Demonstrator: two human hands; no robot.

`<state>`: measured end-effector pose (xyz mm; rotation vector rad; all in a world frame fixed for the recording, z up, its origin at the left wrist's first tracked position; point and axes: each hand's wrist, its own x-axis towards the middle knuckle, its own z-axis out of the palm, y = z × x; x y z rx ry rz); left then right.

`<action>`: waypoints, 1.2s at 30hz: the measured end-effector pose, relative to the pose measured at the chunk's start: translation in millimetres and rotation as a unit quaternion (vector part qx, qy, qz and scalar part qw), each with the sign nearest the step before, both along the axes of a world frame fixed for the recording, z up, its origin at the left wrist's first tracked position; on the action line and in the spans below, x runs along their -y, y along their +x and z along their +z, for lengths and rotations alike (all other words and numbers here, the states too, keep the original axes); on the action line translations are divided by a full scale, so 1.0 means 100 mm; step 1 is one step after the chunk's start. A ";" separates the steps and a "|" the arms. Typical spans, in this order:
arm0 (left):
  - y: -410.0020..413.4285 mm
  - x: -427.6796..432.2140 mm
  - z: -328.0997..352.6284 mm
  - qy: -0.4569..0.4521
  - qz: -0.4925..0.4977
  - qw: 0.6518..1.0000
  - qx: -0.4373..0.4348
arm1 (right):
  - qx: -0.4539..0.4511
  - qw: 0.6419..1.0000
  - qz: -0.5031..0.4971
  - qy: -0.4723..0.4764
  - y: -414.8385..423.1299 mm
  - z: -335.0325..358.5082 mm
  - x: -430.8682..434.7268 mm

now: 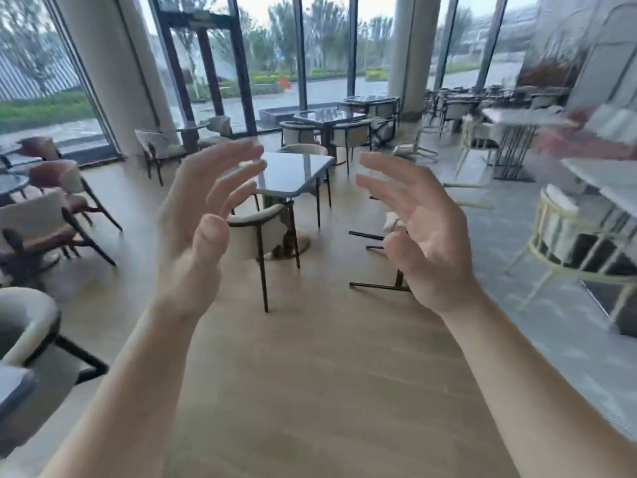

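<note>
Bare left hand [193, 243], right hand [427, 232], each grip spread and empty, glossy square table [293, 174], curved cream chair [256, 232]

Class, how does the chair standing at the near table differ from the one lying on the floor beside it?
The standing chair is upright; the fallen chair lies on its side, legs pointing left. The standing chair shows clearly; the fallen chair is mostly hidden behind the right hand. Both have pale padding and dark legs.

Bright daylight through windows [320, 46]; motion blur smears right edge.
</note>
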<state>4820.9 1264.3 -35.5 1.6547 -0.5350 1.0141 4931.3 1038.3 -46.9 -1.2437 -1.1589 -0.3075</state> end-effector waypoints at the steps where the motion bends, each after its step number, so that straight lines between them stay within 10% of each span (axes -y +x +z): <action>1: 0.15 0.11 -0.01 0.008 -0.004 1.000 -0.011 | -0.003 1.000 -0.012 0.002 0.14 -0.03 0.11; 36: 6.69 1.67 -0.70 -0.034 -0.318 0.944 -0.080 | -0.079 0.942 -0.325 -0.032 5.21 -0.62 1.51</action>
